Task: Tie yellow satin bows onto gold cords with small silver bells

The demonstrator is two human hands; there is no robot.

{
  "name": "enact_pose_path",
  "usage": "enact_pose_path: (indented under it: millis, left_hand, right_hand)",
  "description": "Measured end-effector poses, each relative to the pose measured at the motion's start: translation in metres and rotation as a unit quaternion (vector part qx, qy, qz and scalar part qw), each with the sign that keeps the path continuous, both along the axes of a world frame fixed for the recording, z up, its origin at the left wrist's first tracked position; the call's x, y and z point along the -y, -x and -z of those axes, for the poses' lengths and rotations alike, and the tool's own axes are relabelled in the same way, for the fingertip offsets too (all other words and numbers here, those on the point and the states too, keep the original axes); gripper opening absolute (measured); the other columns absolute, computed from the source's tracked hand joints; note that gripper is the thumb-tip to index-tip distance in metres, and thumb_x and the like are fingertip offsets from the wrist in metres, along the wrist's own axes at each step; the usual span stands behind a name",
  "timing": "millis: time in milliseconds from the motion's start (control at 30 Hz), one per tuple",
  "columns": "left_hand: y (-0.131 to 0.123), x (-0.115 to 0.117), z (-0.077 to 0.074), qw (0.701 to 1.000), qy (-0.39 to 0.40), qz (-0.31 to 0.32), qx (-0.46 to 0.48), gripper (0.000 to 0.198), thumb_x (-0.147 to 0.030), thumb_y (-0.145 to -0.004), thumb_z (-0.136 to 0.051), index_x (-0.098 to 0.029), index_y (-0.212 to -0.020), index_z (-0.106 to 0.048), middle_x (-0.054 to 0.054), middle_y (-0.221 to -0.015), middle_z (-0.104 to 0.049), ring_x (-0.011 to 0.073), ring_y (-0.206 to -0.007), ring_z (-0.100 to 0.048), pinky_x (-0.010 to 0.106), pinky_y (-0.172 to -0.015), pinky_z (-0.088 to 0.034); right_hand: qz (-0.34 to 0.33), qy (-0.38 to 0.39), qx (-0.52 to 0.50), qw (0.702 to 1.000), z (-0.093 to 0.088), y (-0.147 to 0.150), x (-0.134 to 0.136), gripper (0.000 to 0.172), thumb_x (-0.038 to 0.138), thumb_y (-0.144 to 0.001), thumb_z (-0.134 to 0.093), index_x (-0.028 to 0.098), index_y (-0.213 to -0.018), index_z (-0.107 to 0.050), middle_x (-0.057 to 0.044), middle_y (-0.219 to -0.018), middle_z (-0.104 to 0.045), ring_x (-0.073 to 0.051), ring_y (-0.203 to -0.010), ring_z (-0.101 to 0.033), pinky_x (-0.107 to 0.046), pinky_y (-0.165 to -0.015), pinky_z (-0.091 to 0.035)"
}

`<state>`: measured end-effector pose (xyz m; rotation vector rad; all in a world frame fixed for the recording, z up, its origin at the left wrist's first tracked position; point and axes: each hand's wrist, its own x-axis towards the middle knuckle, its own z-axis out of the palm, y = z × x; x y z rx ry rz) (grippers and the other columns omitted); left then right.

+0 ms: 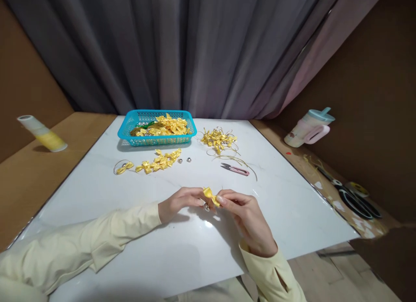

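Note:
Both hands meet over the middle of the white table [279, 215], pinching one small yellow ribbon bow [210, 195]. My left hand [180, 202] grips its left side with fingers closed. On the right side my right hand [247, 219] pinches it with thumb and fingertips. A small silver bell [206, 206] hangs just under the bow between the hands. Pale yellow sleeves cover both arms.
A blue basket [130, 135] of yellow bows stands at the back. In front of it lie a row of bows [158, 161], two loose bells [183, 160], a bow pile with gold thread [218, 139] and pink snips [234, 168]. A ribbon roll [42, 133], a cup [308, 128] and scissors [352, 200] flank the table.

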<state>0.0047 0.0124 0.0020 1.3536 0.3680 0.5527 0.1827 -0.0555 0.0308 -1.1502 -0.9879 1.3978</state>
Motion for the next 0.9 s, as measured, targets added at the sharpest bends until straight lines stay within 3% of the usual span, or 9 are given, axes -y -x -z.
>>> enact_pose_path:
  millis: [100, 233, 300, 400, 500, 600, 767, 900]
  left_hand:
    - [-0.001, -0.001, 0.006, 0.999, -0.003, -0.04, -0.02, 0.025, -0.034, -0.082, -0.052, -0.013, -0.08, -0.066, 0.007, -0.081, -0.062, 0.0185, -0.082, -0.054, 0.027, -0.078, -0.039]
    - [-0.007, 0.0, 0.009, 0.992, 0.07, -0.103, -0.013, 0.036, -0.046, -0.08, -0.054, -0.012, -0.07, -0.062, 0.005, -0.071, -0.058, 0.0167, -0.072, -0.052, 0.028, -0.073, -0.039]
    - [-0.009, 0.004, 0.005, 0.989, 0.099, -0.106, -0.019, 0.039, -0.049, -0.078, -0.055, -0.012, -0.068, -0.06, 0.004, -0.067, -0.057, 0.0158, -0.069, -0.05, 0.028, -0.071, -0.039]
    - [-0.009, 0.009, -0.008, 0.991, 0.077, -0.104, -0.038, 0.036, -0.045, -0.08, -0.054, -0.012, -0.067, -0.058, 0.003, -0.068, -0.055, 0.0144, -0.069, -0.049, 0.026, -0.069, -0.039]
    - [-0.004, 0.011, -0.021, 0.993, -0.004, -0.102, -0.065, 0.035, -0.04, -0.086, -0.045, -0.011, -0.072, -0.058, 0.004, -0.07, -0.057, 0.0146, -0.07, -0.051, 0.027, -0.07, -0.04]
    - [0.002, 0.01, -0.033, 0.977, -0.157, -0.101, -0.106, 0.031, -0.032, -0.089, -0.04, -0.01, -0.078, -0.059, 0.006, -0.076, -0.059, 0.0148, -0.071, -0.052, 0.027, -0.069, -0.04]
    - [0.009, 0.008, -0.051, 0.903, -0.414, -0.092, -0.076, 0.018, -0.02, -0.087, -0.045, -0.011, -0.083, -0.06, 0.008, -0.079, -0.063, 0.0162, -0.077, -0.054, 0.03, -0.076, -0.04]
    - [0.011, 0.007, -0.058, 0.86, -0.499, -0.07, -0.085, 0.014, -0.016, -0.087, -0.048, -0.011, -0.085, -0.06, 0.008, -0.078, -0.064, 0.0157, -0.077, -0.055, 0.031, -0.077, -0.04]
  right_hand:
    - [-0.013, 0.016, -0.013, 1.0, -0.002, 0.001, -0.001, 0.016, 0.03, -0.066, -0.073, 0.015, -0.061, -0.07, -0.005, -0.071, -0.063, -0.016, -0.069, -0.055, -0.03, -0.068, -0.043]
    - [-0.013, 0.03, -0.023, 0.999, -0.001, 0.001, -0.001, 0.014, 0.029, -0.064, -0.075, 0.015, -0.062, -0.071, -0.005, -0.072, -0.063, -0.014, -0.068, -0.055, -0.028, -0.067, -0.045]
    - [-0.012, 0.02, -0.026, 0.999, 0.0, 0.001, -0.001, 0.012, 0.027, -0.064, -0.075, 0.016, -0.062, -0.071, -0.004, -0.073, -0.063, -0.014, -0.068, -0.056, -0.028, -0.067, -0.046]
    - [0.0, -0.02, -0.015, 1.0, 0.004, 0.0, 0.0, 0.008, 0.025, -0.063, -0.076, 0.018, -0.061, -0.072, -0.004, -0.073, -0.064, -0.015, -0.069, -0.059, -0.027, -0.066, -0.048]
    - [0.02, -0.101, 0.03, 0.994, 0.007, 0.0, 0.004, 0.003, 0.021, -0.065, -0.075, 0.022, -0.063, -0.073, -0.003, -0.074, -0.066, -0.015, -0.069, -0.061, -0.027, -0.066, -0.049]
    - [0.041, -0.203, 0.101, 0.973, 0.009, 0.002, 0.008, 0.011, 0.014, -0.069, -0.071, 0.024, -0.068, -0.074, -0.003, -0.074, -0.068, -0.015, -0.07, -0.062, -0.028, -0.066, -0.05]
    - [0.068, -0.337, 0.155, 0.926, 0.005, 0.006, 0.013, 0.027, 0.001, -0.072, -0.064, 0.025, -0.079, -0.074, -0.002, -0.077, -0.069, -0.015, -0.07, -0.062, -0.029, -0.063, -0.05]
    - [0.072, -0.378, 0.173, 0.907, 0.006, 0.007, 0.014, 0.032, -0.005, -0.071, -0.061, 0.023, -0.082, -0.074, -0.004, -0.078, -0.068, -0.016, -0.071, -0.062, -0.03, -0.062, -0.049]
